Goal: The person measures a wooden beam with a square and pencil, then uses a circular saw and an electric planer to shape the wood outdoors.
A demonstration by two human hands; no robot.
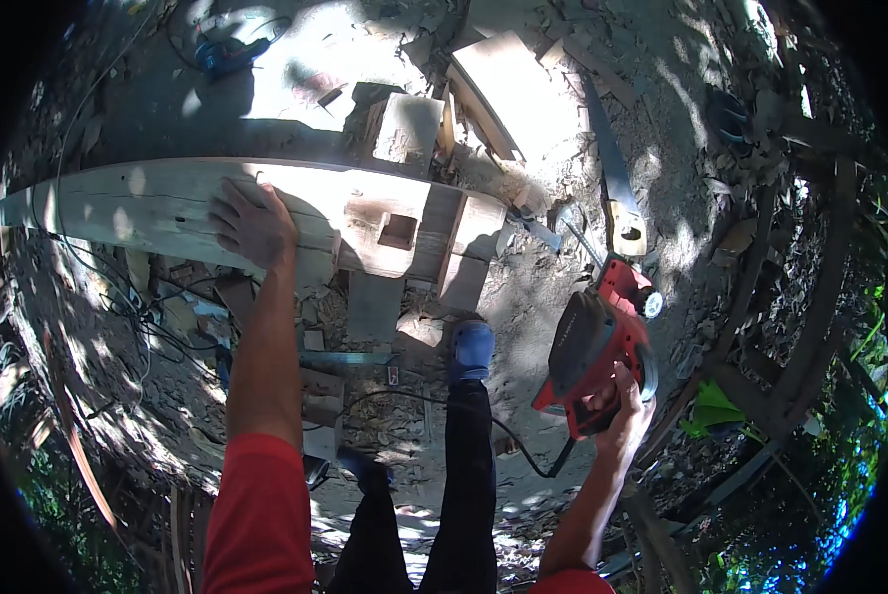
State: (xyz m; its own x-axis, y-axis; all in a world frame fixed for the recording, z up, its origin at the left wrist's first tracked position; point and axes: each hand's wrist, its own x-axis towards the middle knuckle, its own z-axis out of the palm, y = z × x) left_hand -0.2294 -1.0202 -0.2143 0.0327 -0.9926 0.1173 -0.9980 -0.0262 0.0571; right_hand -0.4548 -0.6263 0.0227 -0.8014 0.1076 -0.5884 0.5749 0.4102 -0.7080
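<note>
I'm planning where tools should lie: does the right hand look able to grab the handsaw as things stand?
Probably not: the right hand is gripping the red power tool, and in this view that tool lies between the hand and the handsaw.

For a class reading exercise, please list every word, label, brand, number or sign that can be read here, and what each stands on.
No text can be read clearly.
Red-and-black handheld power tool in the right hand: faint marking on its dark side, too small and blurred to read.
Small red-and-white rectangular item: any print too small to read.
Long, tapering wooden piece under the left hand: no lettering visible.
</note>
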